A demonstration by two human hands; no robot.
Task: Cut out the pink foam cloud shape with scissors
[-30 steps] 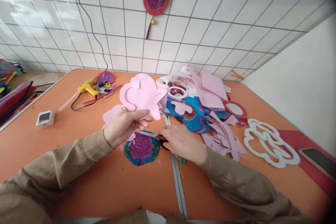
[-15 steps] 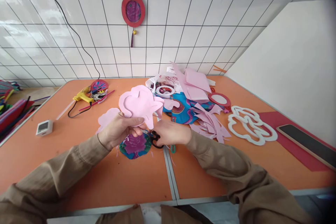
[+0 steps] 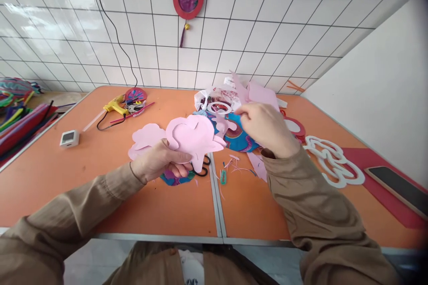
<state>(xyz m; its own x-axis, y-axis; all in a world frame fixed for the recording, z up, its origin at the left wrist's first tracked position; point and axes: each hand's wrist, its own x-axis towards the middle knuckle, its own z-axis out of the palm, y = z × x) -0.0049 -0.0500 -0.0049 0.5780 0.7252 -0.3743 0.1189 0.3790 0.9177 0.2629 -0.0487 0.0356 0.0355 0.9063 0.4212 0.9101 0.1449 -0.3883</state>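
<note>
My left hand (image 3: pixel 163 160) is closed on a pink cutout (image 3: pixel 192 136) of felt or foam sheet with wavy edges, thumb on top. Below it, black-handled scissors (image 3: pixel 205 168) lie partly hidden on the table, beside a round piece of floral fabric (image 3: pixel 177 178). My right hand (image 3: pixel 265 127) hovers over the pile of materials with its fingers curled; what they hold, if anything, is hidden. Left of its fingertips a small pink scrap (image 3: pixel 227 125) shows over blue patterned fabric (image 3: pixel 242 140). Another pink cutout (image 3: pixel 145 138) lies behind my left hand.
A yellow glue gun (image 3: pixel 116 105) and a small white device (image 3: pixel 69 138) are at the left. White cloud-shaped frames (image 3: pixel 334 162) and a phone-like dark slab (image 3: pixel 397 187) lie at the right. Thin scraps and a green clip (image 3: pixel 223 177) sit near the table seam (image 3: pixel 216 205).
My right hand has left the scissors on the table and moved up and right over the pile. My left hand still holds the pink cutout. The view has tilted downward.
</note>
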